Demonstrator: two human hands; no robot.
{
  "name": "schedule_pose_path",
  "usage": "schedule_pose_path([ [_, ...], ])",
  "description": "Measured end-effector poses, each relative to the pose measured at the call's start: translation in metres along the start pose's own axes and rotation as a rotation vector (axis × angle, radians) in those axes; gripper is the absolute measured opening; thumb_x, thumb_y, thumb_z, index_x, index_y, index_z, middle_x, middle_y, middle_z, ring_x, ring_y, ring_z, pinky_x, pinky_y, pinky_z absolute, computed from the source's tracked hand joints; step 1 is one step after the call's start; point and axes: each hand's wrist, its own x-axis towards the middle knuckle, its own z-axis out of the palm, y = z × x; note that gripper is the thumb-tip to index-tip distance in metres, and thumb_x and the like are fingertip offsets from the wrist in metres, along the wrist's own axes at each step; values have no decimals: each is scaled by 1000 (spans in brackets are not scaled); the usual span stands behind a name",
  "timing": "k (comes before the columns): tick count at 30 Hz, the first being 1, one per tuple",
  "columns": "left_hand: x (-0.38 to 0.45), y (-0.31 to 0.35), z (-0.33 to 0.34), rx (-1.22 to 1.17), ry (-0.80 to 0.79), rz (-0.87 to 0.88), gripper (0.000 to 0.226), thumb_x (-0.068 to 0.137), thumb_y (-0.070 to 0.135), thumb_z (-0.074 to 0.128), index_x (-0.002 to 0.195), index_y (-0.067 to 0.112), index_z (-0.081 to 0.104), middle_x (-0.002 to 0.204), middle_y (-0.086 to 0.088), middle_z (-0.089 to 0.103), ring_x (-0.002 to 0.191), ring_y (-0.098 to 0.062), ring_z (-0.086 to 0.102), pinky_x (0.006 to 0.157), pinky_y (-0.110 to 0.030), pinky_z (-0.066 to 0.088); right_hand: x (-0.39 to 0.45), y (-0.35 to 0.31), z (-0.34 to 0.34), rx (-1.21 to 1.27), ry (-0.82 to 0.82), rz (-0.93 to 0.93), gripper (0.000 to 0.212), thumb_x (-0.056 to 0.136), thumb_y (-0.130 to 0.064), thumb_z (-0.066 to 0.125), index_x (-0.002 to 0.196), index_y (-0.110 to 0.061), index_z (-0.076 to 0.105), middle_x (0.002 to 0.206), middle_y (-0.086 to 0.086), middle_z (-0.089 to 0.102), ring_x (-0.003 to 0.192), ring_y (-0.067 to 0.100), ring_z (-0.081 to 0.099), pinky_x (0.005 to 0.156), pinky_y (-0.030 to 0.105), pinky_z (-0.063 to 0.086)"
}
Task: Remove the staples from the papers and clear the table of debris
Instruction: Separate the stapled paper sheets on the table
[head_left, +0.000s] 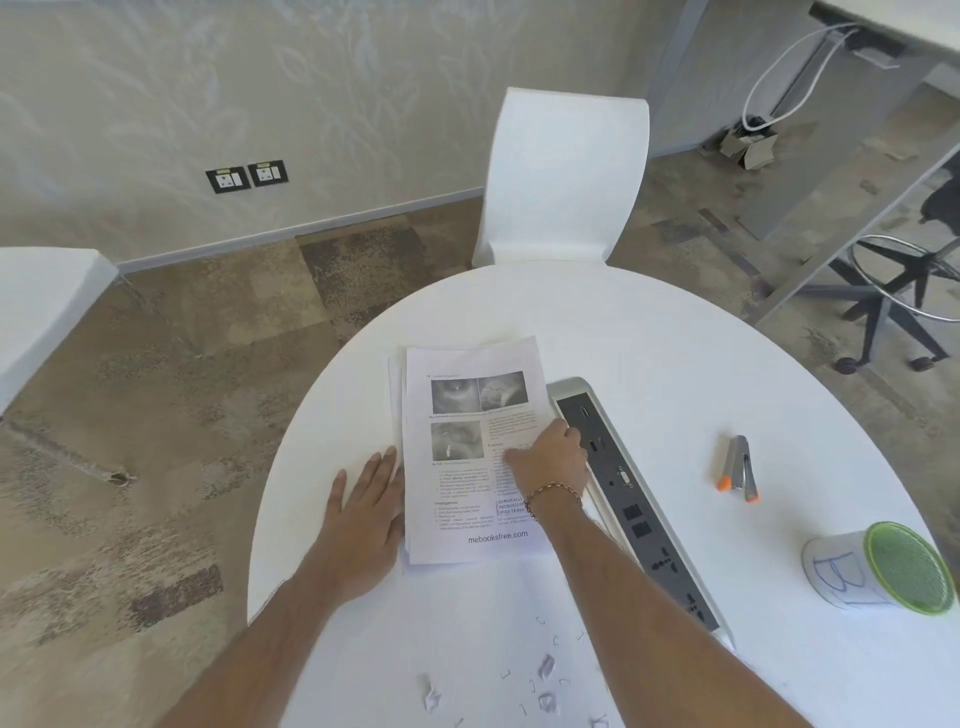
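Observation:
A stack of printed papers (462, 493) lies on the left part of the round white table (649, 353). My left hand (366, 514) rests flat against the stack's left edge, fingers straight. My right hand (550, 460) presses on the right side of the top sheet, fingers curled down, a chain bracelet on the wrist. Several loose bent staples (558, 639) and small torn paper scraps (545, 667) are scattered on the table near its front edge. A grey staple remover with orange tips (737, 470) lies to the right, apart from both hands.
A grey socket strip (639, 509) is set into the table just right of the papers. A small bin with a green mesh inside (883, 569) lies on its side at the right. A white chair (563, 176) stands behind the table.

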Motion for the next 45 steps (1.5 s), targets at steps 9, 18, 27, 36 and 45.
schedule_pose_path([
  [9,-6,6,-1,123,-14,22,78,81,40,-7,157,26,-15,159,11,-25,151,-14,-22,121,-46,-13,-11,-6,-3,68,7,-41,45,81,-19,66,118,-7,42,118,16,46,96,35,59,69,37,53],
  [18,-26,8,7,93,-29,50,80,100,27,40,155,32,-18,162,13,-25,153,-19,-22,122,-49,-13,-12,18,-34,637,-272,150,29,66,-23,85,79,-9,64,85,8,73,79,26,71,80,46,61],
  [27,-49,20,24,44,-67,65,115,72,97,25,153,32,-25,160,5,-35,149,-15,-33,119,-47,-23,-29,52,-64,497,-154,-84,15,77,3,68,77,-11,62,81,3,69,74,22,66,57,26,52],
  [36,-70,45,18,-278,218,-10,73,87,76,35,129,21,57,164,-3,24,151,-23,23,117,-44,24,-58,90,-100,902,-145,-256,17,81,3,69,88,-13,69,92,7,76,84,26,70,84,46,57],
  [45,-69,79,-35,-747,348,-30,51,87,43,74,129,33,47,134,9,49,124,-13,51,101,-37,47,-79,92,-141,1157,-159,-377,23,85,6,68,107,9,61,109,35,65,91,30,64,93,65,46],
])
